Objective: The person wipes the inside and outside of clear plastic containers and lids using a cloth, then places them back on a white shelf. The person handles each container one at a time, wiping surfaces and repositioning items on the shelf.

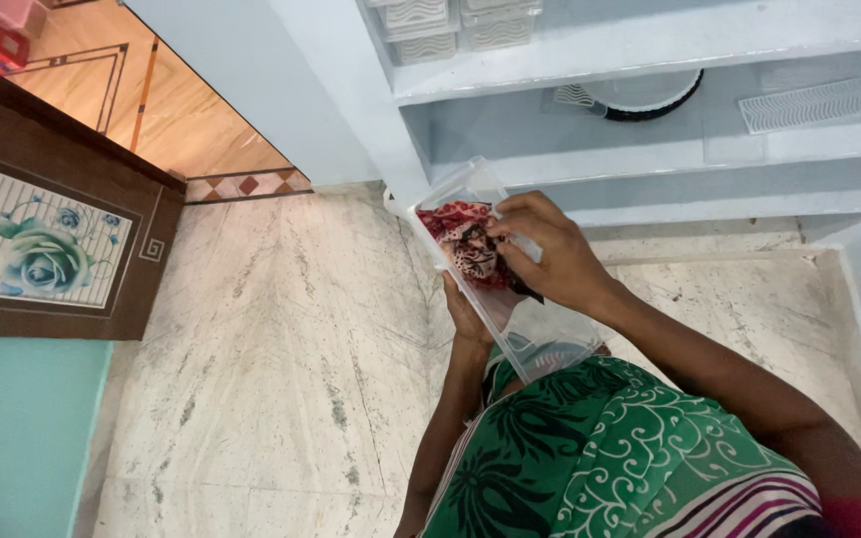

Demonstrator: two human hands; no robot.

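Clear plastic box (506, 299) sits tilted in front of the person's chest, above the marble floor (281, 349) and just below the pale blue shelves (650, 149), its open top turned toward the right hand so the inside can be reached. Left hand (465, 317) supports it from beneath, fingers curled against its side, though the box hides most of that grip. Right hand (550, 254) is bent over the opening, fingertips pinched on the red patterned cloth (465, 244) bunched in the box's upper end.
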